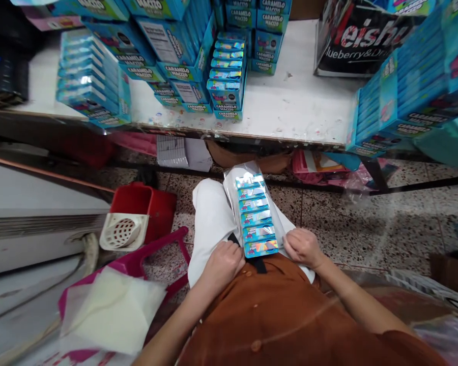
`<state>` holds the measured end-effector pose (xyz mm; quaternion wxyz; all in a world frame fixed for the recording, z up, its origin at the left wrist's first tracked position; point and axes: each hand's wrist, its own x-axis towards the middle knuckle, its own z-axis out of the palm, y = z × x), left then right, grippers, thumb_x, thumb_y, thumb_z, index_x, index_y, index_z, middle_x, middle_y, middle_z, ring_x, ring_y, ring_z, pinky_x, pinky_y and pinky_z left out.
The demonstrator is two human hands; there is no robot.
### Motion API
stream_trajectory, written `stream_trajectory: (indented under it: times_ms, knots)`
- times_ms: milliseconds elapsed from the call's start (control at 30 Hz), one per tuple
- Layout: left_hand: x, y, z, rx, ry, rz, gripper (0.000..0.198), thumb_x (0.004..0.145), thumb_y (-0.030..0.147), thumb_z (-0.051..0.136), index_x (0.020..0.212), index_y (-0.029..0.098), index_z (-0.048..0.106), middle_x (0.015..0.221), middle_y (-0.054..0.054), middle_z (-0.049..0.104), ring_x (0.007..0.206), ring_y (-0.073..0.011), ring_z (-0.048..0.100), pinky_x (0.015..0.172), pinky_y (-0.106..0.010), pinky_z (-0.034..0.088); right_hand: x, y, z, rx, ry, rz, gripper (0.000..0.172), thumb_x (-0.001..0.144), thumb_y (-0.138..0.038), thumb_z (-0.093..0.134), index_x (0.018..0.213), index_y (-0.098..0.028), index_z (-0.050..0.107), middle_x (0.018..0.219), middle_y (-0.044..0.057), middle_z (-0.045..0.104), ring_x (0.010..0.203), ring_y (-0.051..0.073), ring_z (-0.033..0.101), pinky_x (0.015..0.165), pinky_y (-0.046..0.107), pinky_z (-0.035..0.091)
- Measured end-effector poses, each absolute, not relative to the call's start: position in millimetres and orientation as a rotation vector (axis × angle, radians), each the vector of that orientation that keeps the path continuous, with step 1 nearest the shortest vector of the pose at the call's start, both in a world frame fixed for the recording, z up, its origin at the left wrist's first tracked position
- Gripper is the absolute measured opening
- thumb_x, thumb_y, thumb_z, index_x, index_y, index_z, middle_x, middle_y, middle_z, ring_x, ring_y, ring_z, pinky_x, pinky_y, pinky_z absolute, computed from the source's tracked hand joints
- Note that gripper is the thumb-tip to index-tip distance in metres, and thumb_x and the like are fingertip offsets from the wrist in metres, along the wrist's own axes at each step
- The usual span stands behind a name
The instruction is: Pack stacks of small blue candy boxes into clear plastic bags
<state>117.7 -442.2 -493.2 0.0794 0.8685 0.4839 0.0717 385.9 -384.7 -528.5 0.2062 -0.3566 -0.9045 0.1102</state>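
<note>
A row of blue candy boxes point(256, 218) lies in a clear plastic bag point(232, 190) over my lap, its loose end pointing away from me. My left hand point(224, 264) is closed beside the near left corner of the row, knuckles up. On the other side my right hand point(302, 247) forms a fist close to the bag's right edge. Both sets of fingertips are curled under, so whether they pinch the film is hidden. White trousers point(209, 218) and a brown buttoned shirt point(252, 315) lie beneath and behind the bag.
Ahead is a white table point(297, 101) with stacked blue candy displays point(183, 56), more at right point(408, 96), and a black printed bag point(359, 46). A red mop bucket point(162, 211) stands left on the speckled floor. Plastic sheets point(114, 310) cover a magenta stool point(127, 264).
</note>
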Motion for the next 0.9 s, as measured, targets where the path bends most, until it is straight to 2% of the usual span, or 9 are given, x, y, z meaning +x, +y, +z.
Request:
stream_trajectory:
  times_ms: [467,900]
  knots:
    - [125.6,-476.4,-475.0,2.643,1.329,0.030,0.026,0.092,0.019,0.044,0.069,0.017,0.056,0.066,-0.003,0.056,0.065,-0.0172,0.049,0.061,-0.032,0.035,409.5,-424.7,-518.4,-0.813,-2.508,0.304,0.029,0.087,-0.015,0.049,0.058,-0.018,0.052,0.056,0.001,0.051,0.058,0.013,0.043,0.060,0.028,0.032]
    - [120.3,-472.8,-477.7,2.607,1.229,0.144,0.031,0.093,0.021,0.043,0.064,0.017,0.053,0.062,-0.002,0.055,0.062,-0.0154,0.047,0.061,-0.031,0.034,412.0,-422.9,-520.8,-0.748,-2.546,0.353,0.032,0.088,-0.016,0.046,0.057,-0.019,0.050,0.054,0.000,0.048,0.055,0.013,0.039,0.058,0.029,0.028]
